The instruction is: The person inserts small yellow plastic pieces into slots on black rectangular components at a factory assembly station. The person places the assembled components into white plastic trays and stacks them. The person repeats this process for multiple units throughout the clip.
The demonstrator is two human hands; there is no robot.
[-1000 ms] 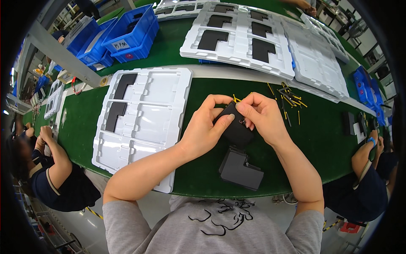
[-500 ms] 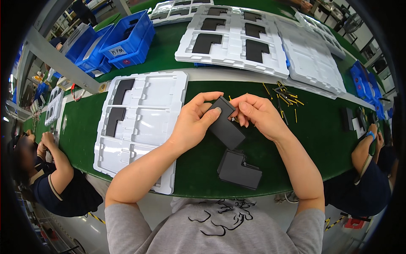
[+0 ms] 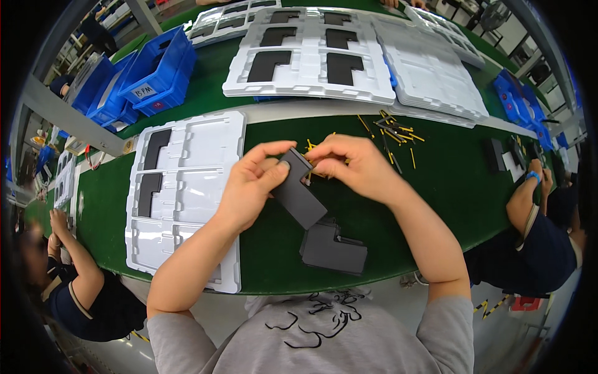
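Observation:
My left hand (image 3: 252, 184) grips a black L-shaped battery (image 3: 299, 196) by its upper end, thumb on the flat face, and holds it tilted over the green bench. At the battery's notch, the fingers of my right hand (image 3: 355, 165) are pinched together against its upper right edge. What they hold, if anything, is hidden; a small pale bit shows in the notch just below. Beneath the held battery lies a small stack of similar batteries (image 3: 336, 248). Thin yellow-and-black strips (image 3: 392, 131) are scattered beyond my right hand, some yellow ends showing behind its fingertips.
A white moulded tray (image 3: 208, 144) with two batteries lies at my left. Farther back are a filled white tray (image 3: 305, 50) and stacked trays (image 3: 430, 68). Blue bins (image 3: 156, 75) stand far left. Co-workers sit at both sides, one forearm (image 3: 523, 199) at right.
The whole view has shifted, so trays, batteries and hands appear farther left. My right hand has turned slightly, its fingers closer together at the notch. My left hand keeps its grip on the battery.

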